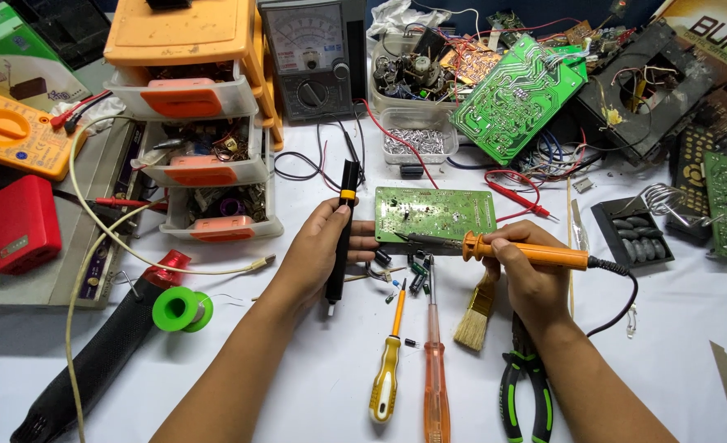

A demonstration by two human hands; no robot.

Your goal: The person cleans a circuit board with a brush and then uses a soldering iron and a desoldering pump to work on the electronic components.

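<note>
Screwdrivers (412, 361), brush (476, 316), pliers (526, 385) below board (435, 213)

Two bare forearms enter from bottom edge. Left hand (321, 253), right hand (527, 275): no gloves, no sleeves visible, apparently no rings or watch.

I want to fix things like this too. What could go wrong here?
1. The soldering iron in the right hand has its tip on the small green circuit board, close to the left hand: that hand might get burned.
2. Tiny loose parts lie by the board and could get knocked away.
</note>
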